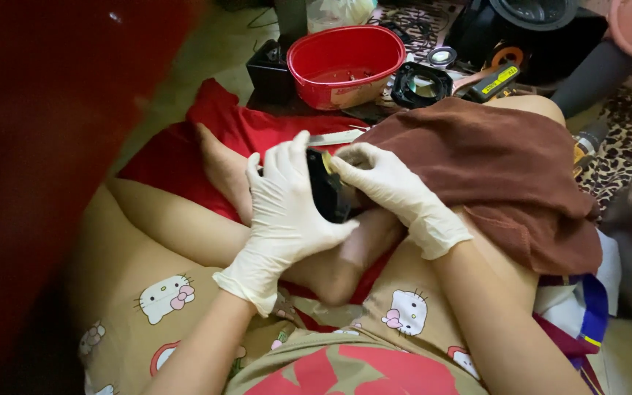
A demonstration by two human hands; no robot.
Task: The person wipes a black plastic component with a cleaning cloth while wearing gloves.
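Left hand (287, 208) fingers clenched round black part (328, 192), long axis near upright. Right hand (389, 186) fingers pinch its top edge from the right. Brown towel (499, 168) beyond right fingers.

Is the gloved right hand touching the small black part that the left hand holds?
Touching. The head view shows the right hand's fingertips pressed on the top edge of the black part, which the left hand grips.
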